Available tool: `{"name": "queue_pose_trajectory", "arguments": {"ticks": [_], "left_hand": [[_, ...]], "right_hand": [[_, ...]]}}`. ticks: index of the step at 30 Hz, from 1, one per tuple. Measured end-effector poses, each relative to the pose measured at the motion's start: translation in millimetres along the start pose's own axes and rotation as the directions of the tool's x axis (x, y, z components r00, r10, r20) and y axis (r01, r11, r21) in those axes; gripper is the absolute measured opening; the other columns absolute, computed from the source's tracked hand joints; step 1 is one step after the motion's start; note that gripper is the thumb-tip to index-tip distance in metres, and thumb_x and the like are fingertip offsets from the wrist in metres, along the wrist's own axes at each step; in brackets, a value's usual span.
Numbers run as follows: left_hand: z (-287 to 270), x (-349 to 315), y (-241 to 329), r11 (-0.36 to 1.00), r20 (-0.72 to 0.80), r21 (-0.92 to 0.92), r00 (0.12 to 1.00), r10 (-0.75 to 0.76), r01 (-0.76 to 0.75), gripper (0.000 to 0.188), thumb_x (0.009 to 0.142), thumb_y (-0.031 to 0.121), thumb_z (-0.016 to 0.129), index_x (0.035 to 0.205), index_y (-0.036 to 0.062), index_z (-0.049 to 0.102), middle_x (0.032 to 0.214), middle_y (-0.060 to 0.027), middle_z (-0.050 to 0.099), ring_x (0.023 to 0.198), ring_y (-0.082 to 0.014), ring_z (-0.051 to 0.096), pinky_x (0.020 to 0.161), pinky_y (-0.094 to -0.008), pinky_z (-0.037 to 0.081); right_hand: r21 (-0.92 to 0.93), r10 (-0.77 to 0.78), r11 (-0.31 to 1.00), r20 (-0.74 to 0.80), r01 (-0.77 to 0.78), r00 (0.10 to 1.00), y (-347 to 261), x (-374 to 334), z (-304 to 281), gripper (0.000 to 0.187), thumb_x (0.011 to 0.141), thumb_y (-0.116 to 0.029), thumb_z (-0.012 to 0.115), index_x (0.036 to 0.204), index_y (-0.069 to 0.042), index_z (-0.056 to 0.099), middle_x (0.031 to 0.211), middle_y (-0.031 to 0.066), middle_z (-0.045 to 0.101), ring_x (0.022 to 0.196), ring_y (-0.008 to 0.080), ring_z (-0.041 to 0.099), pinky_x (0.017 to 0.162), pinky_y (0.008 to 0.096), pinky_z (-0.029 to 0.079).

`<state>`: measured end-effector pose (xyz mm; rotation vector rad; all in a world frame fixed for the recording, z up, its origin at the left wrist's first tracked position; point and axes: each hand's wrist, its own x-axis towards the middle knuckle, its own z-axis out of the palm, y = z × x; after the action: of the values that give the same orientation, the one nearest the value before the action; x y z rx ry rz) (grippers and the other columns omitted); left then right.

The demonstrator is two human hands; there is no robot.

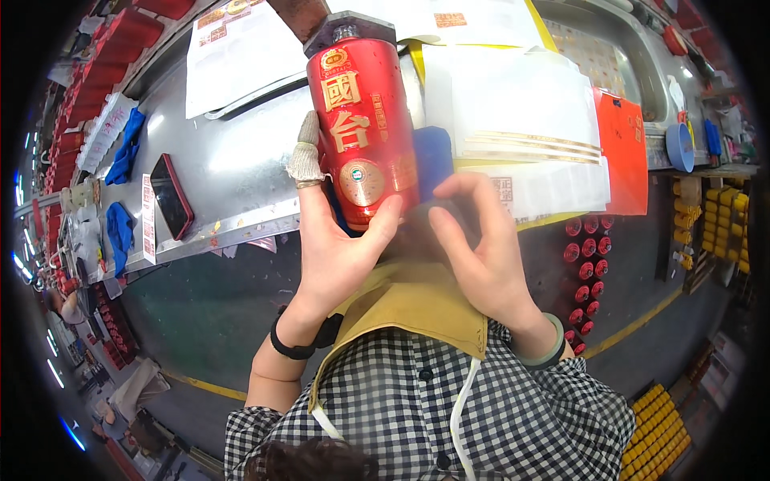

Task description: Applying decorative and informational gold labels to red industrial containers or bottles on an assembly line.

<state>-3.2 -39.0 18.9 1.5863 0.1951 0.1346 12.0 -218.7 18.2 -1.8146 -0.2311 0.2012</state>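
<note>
The left hand held the tall red cylindrical bottle with gold emblems and a dark cap. Its grip was closed around the bottle's lower body, thumb at the base, and the forefinger, covered by a white knitted finger cot, lay along the bottle's 9 o'clock side. The bottle stood nearly upright, raised in front of the steel counter, cap toward 12 o'clock.

The right hand was at 4 o'clock from the bottle, its fingers curled on a clear film sheet just below the bottle's base. Its grip was partly closed; how firmly it pinched the film could not be determined.

At 3 o'clock from the bottle lay a stack of white label sheets with gold stripes. At 9 o'clock a dark phone in a red case rested on the counter.
</note>
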Motion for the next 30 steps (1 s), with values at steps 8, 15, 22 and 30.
{"name": "queue_pose_trajectory", "arguments": {"ticks": [8, 15, 22, 30], "left_hand": [[-1, -1, -7, 0.993, 0.052, 0.067, 0.994, 0.097, -0.101, 0.098, 0.09, -0.005, 0.071, 0.166, 0.0032, 0.009, 0.16, -0.0151, 0.034, 0.143, -0.0242, 0.046, 0.114, -0.0389, 0.047], [2, -2, -6, 0.999, 0.024, 0.025, 1.0, 0.02, -0.02, 0.105, 0.085, -0.003, 0.074, 0.165, -0.0001, 0.006, 0.152, -0.0189, 0.04, 0.136, -0.0244, 0.051, 0.111, -0.0387, 0.046], [1, -1, -8, 0.996, 0.019, 0.067, 0.998, 0.051, -0.053, 0.106, 0.084, -0.002, 0.075, 0.165, -0.0011, 0.006, 0.15, -0.0189, 0.043, 0.133, -0.0249, 0.053, 0.11, -0.0382, 0.047], [-12, -3, -5, 0.907, 0.122, 0.312, 0.959, 0.257, -0.283, 0.12, 0.076, 0.013, 0.093, 0.165, 0.0025, 0.013, 0.161, -0.0198, 0.032, 0.145, -0.0326, 0.042, 0.117, -0.0448, 0.041]], "right_hand": [[0.084, -0.012, 0.996, 0.024, 0.01, 1.0, 6, 2, 4, 0.022, 0.098, -0.007, 0.065, 0.118, 0.0, 0.057, 0.104, 0.0118, 0.065, 0.093, 0.0219, 0.065, 0.086, 0.0346, 0.052], [0.152, 0.025, 0.988, 0.056, -0.033, 0.998, 11, 0, 5, 0.023, 0.099, -0.008, 0.065, 0.119, -0.001, 0.057, 0.104, 0.01, 0.064, 0.094, 0.018, 0.063, 0.086, 0.0329, 0.051], [0.057, 0.039, 0.997, 0.063, -0.043, 0.997, 9, 2, 0, 0.023, 0.099, -0.008, 0.064, 0.119, 0.0, 0.057, 0.103, 0.0105, 0.065, 0.094, 0.018, 0.064, 0.086, 0.0328, 0.051], [0.006, -0.078, 0.997, -0.106, 0.079, 0.991, 25, 9, -14, 0.019, 0.099, -0.006, 0.06, 0.117, -0.001, 0.056, 0.095, 0.0072, 0.062, 0.082, 0.0141, 0.058, 0.076, 0.0299, 0.049]]}}
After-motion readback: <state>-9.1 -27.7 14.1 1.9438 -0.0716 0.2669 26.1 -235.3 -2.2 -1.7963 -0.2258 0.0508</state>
